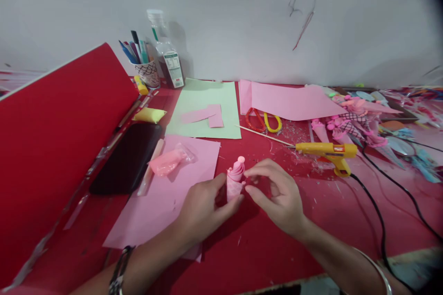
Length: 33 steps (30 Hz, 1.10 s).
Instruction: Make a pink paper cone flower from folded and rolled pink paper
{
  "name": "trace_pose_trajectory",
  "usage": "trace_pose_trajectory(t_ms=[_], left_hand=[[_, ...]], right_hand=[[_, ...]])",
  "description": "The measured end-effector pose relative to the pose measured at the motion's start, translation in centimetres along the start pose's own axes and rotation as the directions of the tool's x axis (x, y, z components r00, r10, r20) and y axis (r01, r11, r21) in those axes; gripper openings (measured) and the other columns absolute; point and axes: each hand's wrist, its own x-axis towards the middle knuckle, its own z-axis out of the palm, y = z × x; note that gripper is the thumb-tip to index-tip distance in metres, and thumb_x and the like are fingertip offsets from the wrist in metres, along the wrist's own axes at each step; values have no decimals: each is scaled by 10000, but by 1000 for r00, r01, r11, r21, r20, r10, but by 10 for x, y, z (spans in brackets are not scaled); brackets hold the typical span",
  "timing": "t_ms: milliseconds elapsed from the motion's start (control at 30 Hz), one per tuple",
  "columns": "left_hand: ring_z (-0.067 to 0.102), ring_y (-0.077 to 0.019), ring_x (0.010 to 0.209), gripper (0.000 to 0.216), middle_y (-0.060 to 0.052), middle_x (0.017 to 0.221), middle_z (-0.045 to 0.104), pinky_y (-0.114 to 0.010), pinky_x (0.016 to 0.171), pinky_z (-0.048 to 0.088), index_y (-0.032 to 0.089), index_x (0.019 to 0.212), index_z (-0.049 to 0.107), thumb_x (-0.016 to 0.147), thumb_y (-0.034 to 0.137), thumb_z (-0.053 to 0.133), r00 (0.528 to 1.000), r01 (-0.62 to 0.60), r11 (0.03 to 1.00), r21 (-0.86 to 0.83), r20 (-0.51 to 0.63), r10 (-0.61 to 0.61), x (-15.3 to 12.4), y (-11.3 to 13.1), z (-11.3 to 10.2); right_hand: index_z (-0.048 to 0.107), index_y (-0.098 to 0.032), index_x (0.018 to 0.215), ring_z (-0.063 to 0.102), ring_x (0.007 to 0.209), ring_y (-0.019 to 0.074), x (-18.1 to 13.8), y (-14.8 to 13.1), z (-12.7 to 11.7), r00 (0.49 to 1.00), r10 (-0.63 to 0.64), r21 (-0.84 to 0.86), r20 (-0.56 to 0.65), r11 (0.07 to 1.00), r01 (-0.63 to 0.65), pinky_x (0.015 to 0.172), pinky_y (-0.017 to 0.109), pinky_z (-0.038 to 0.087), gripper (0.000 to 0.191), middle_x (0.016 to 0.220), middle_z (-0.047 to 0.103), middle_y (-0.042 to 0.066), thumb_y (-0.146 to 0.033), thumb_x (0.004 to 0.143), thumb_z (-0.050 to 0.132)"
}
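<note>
A small pink ice cream cone stands upright in front of me, with a patterned paper cone, a swirled clay top and a round ball at its tip. My left hand is closed around its lower part, the thumb across the front. Small pink bits sit at the rim of the cone. My right hand is at the cone's right side, thumb and index finger apart and their tips close to the swirl and rim. I cannot tell whether those tips touch it.
A yellow glue gun lies to the right, its black cord trailing forward. Behind are scissors, a thin stick and pink paper. Finished cones pile at right. Left are bagged clay, a phone and a bottle.
</note>
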Motion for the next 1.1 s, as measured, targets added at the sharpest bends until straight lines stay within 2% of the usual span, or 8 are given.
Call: trace_pose_trajectory(t_ms=[100,233,333,433,600,767,933,1100], left_hand=[[410,-95,480,277,19,591,522,-210,452,276,152,818,537,803,400,415,1000,-1,1000,-31,14,1,0,1,-1],[408,-98,475,300,25,559,497,-213,453,271,156,782,540,813,417,396,999,0,1000,-2,42,0,0,2,-2],[395,-95,459,324,29,523,468,-214,447,257,155,687,518,814,422,382,998,-4,999,42,65,2,1,2,-2],[397,-97,464,329,30,522,463,-215,451,254,158,667,502,805,435,391,999,8,997,78,53,-12,2,0,-3],[388,-91,482,330,41,515,412,-215,474,263,162,601,421,840,374,340,994,24,999,37,-103,-20,4,-5,-10],[414,-100,523,295,36,558,467,-223,508,282,167,664,483,853,342,340,999,28,1000,10,-40,-27,4,-4,-13],[380,-92,527,185,40,607,447,-216,508,301,174,767,476,852,251,331,997,-49,985,-165,-72,37,3,-2,-15],[460,-105,662,272,19,743,484,-222,622,397,195,1088,406,848,168,281,984,-167,882,-441,-24,175,1,1,-14]], right_hand=[[467,-262,1058,498,768,142,-1,4,3,996,86,100,-37,992,-82,710,303,437,395,857,494,11,-172,694,591],[323,-265,1201,498,937,172,0,6,8,974,205,234,100,946,-223,819,323,424,620,1033,485,47,-177,659,610],[319,-265,1203,515,925,156,2,6,9,947,252,272,199,914,-301,813,300,430,591,1010,511,37,-148,682,570],[340,-261,1178,524,899,151,3,9,8,933,284,299,220,891,-341,786,290,436,546,962,529,27,-143,694,561],[362,-244,1125,524,732,112,5,17,6,904,358,352,233,836,-421,699,263,431,423,786,528,-13,-139,742,505],[381,-228,1080,494,631,93,7,19,8,879,422,329,222,816,-475,603,238,412,340,740,511,-26,-174,761,486],[416,-216,1020,450,565,77,7,15,6,911,407,302,62,863,-406,541,202,380,230,644,448,-51,-170,795,434],[437,-232,1026,490,658,104,0,7,6,981,181,159,73,969,-191,617,235,414,273,735,488,-21,-151,770,486]])
